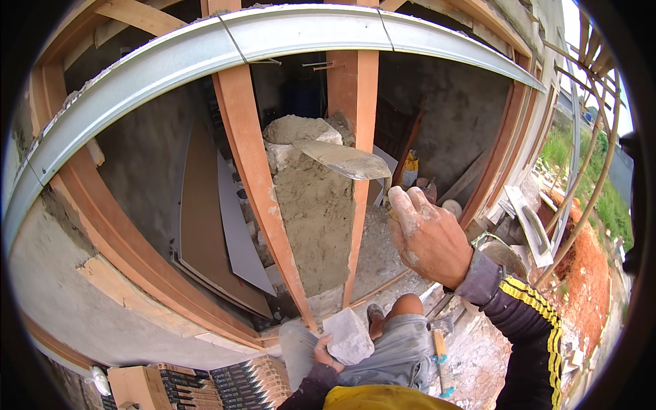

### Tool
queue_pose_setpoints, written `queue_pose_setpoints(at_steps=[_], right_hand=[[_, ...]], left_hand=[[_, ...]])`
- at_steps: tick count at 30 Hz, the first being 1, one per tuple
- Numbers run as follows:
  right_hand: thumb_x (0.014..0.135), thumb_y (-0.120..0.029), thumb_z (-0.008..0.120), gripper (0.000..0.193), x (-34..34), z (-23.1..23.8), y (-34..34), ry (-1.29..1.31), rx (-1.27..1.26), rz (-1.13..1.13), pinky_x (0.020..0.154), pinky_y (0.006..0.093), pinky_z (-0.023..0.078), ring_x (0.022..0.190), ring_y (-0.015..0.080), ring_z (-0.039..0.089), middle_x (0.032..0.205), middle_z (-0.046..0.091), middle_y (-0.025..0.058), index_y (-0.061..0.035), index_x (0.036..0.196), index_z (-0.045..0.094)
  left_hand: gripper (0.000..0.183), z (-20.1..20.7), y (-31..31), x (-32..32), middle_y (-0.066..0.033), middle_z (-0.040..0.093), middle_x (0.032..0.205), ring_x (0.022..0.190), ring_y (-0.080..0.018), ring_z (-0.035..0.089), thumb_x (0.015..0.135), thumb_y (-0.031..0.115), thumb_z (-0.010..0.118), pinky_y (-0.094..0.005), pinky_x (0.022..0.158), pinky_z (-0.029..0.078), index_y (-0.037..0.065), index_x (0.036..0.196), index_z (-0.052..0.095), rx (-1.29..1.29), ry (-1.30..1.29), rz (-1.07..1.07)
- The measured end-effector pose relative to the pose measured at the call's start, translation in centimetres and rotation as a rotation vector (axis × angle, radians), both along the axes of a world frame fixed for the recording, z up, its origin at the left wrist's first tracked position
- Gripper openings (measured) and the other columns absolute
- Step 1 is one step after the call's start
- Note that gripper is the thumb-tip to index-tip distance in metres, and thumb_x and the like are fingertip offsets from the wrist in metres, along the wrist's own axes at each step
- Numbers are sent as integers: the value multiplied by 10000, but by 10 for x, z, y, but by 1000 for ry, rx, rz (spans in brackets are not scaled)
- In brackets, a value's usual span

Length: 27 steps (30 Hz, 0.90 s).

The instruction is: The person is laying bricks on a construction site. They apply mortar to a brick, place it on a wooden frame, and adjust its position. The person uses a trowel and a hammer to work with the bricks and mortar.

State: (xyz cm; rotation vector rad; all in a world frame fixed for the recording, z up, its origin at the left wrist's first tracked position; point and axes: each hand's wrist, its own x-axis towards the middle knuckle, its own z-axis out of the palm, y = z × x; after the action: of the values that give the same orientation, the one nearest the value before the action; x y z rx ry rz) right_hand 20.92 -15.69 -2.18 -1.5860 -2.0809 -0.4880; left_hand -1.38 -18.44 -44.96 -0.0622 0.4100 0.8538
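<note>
My right hand (430, 236) is closed around the handle of a trowel (345, 161), whose mortar-smeared blade points left. The blade lies in front of the top of a rough mortared column (313, 225) between two orange-brown wooden posts. On that column sits a pale block (324, 130) with wet mortar (290, 128) heaped beside it. Low by my knees, my left hand (326, 353) grips a whitish block (350, 336) by its left side. Part of the left hand's grip is hidden behind the block.
A pale metal beam (301, 33) arches across the top, above the posts (256, 171). Brown and grey panels (212, 219) lean inside the opening. Stacked boxes (249, 379) lie at lower left. A wooden-handled tool (441, 359) lies right of my legs; bamboo poles (594, 184) stand far right.
</note>
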Motion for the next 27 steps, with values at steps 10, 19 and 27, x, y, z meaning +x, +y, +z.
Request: queue_pose_setpoints(at_steps=[10, 19, 27], right_hand=[[967, -131, 676, 443, -6, 16, -3, 63, -110, -124, 752, 538, 565, 873, 486, 690, 1073, 656, 293, 68, 1335, 531], [964, -122, 677, 412, -8, 19, 18, 55, 18, -92, 753, 552, 551, 863, 485, 689, 1027, 660, 301, 60, 1301, 524], [959, -135, 678, 404, -32, 25, 35, -65, -36, -8, 710, 524, 568, 820, 442, 709, 1034, 661, 250, 22, 1305, 540]], left_hand=[[639, 9, -3, -1, -208, 628, 1482, 1379, -444, 583, 894, 220, 627, -617, 1226, 401, -2, 1487, 544, 14, -30, 5], [642, -1, -2, -3, -204, 637, 1468, 1362, -444, 593, 891, 230, 628, -611, 1216, 410, 8, 1488, 550, -20, -26, -35], [655, 0, -5, -9, -206, 625, 1486, 1372, -444, 587, 895, 236, 621, -609, 1224, 400, 7, 1503, 539, 2, -41, -14]])
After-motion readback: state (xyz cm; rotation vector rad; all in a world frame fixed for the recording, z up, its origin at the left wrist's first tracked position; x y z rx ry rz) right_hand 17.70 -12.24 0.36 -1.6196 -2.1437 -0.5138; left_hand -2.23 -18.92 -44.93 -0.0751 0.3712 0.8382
